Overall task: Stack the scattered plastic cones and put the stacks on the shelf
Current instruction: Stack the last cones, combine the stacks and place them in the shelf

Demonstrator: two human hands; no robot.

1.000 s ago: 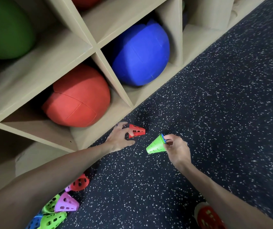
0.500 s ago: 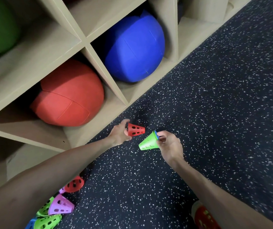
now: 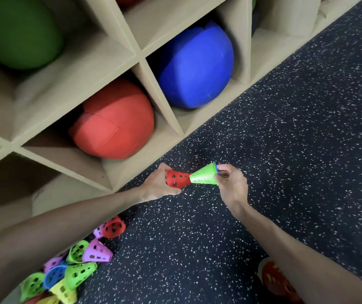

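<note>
My left hand grips a red perforated cone above the speckled floor. My right hand pinches the wide rim of a green cone stack, with a blue rim showing inside it. The green stack's narrow tip meets the red cone's narrow end. Several loose cones in green, purple, blue, red and yellow lie in a heap at the lower left beside the wooden shelf.
The shelf cubbies hold a red ball, a blue ball and a green ball. Another red cone lies on the dark speckled floor under my right forearm.
My left hand picked the red cone up off the floor and brought it to the green stack. My right hand moved the stack toward it until the two touch.
</note>
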